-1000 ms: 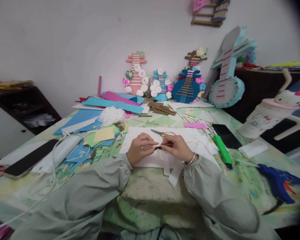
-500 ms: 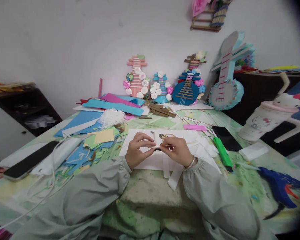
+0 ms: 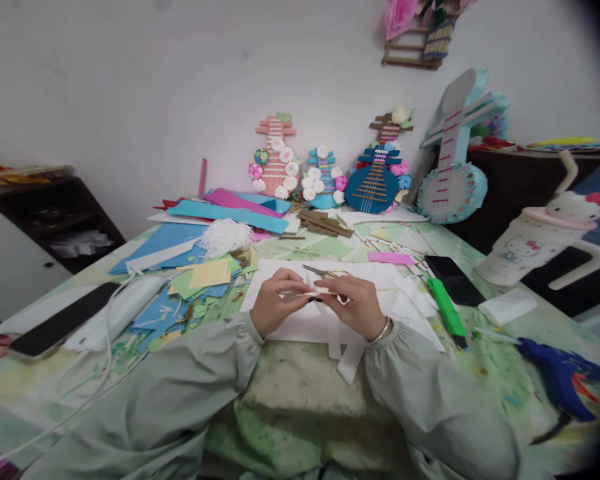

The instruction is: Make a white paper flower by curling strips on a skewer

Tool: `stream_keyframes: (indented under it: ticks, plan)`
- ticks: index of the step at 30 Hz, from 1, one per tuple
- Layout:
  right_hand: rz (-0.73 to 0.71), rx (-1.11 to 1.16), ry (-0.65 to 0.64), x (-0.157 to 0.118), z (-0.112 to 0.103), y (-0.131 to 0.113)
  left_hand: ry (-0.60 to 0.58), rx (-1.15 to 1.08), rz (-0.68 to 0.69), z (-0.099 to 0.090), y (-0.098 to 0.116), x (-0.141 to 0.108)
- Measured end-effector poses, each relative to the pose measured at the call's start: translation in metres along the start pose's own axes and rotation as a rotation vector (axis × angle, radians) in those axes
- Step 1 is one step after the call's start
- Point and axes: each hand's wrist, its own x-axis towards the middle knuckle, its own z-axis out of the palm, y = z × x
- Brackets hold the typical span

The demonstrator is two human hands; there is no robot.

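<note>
Over a white sheet (image 3: 285, 327) at the middle of the table, my left hand (image 3: 279, 301) and my right hand (image 3: 353, 303) meet fingertip to fingertip. Both pinch a small piece of white paper (image 3: 320, 297), partly hidden by the fingers. A thin pale stick (image 3: 386, 289) shows to the right of my right fingers. Just beyond the hands lie scissors (image 3: 325, 271). White paper strips (image 3: 333, 337) rest below my right hand.
Paper scraps (image 3: 205, 273) and a phone (image 3: 63, 320) lie left. A green tool (image 3: 446, 310), a second phone (image 3: 454, 280), a blue glue gun (image 3: 555, 380) and a tumbler (image 3: 525, 247) are right. Decorated paper instruments (image 3: 373, 183) stand at the back.
My right fingers have flattened and stretched over the white piece. More of the scissors shows beyond the hands. The whole view has shifted slightly.
</note>
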Motion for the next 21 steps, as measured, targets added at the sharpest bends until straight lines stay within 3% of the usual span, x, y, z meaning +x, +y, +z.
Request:
stream_keyframes:
  ticks: [7,12,14,17,21]
  plan:
    - [-0.045,-0.023,-0.070,0.002,0.000,0.002,-0.002,-0.001,-0.040,0.000,0.001,0.001]
    - [-0.052,-0.069,-0.035,0.002,0.000,0.003,0.065,0.149,0.097,0.000,0.010,0.001]
    - [-0.049,-0.097,-0.016,0.001,0.001,0.005,0.094,0.222,0.164,-0.001,0.028,-0.002]
    - [-0.018,-0.103,-0.008,0.003,0.002,0.010,0.049,0.203,0.262,-0.005,0.076,-0.009]
    - [0.059,-0.108,-0.012,0.013,0.001,0.021,-0.083,-0.107,0.288,-0.013,0.138,-0.016]
